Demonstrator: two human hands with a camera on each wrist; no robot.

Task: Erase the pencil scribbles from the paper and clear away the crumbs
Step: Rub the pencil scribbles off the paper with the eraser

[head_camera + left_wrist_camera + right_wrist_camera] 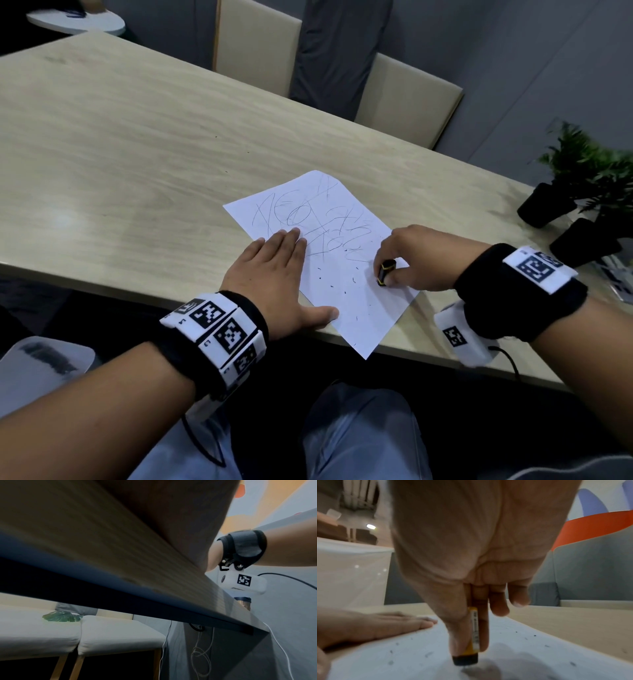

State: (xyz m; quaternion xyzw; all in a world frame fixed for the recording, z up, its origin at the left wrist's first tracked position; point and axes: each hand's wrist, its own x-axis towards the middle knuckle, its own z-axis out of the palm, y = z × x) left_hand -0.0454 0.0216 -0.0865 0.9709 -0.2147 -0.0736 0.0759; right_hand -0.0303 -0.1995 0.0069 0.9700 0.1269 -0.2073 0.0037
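My left hand (270, 270) lies flat and spread on the paper (346, 291) near the table (120, 164) edge, while my right hand (416, 260) pinches the eraser (385, 272) upright, tip on the sheet. Scribbles (308, 219) remain on the far half and crumbs (342, 287) dot the near half, so I judge short firm strokes away from the pinning hand work best, to avoid creasing.

Left wrist view: worktop (102, 547) edge and palm block nearly everything, paper hidden. Eraser (471, 654) tip blurred, label unreadable. Right hand (416, 257) covers most of eraser. Crumbs (342, 291) too small to count. Potted plants (589, 185) cut off at right edge.
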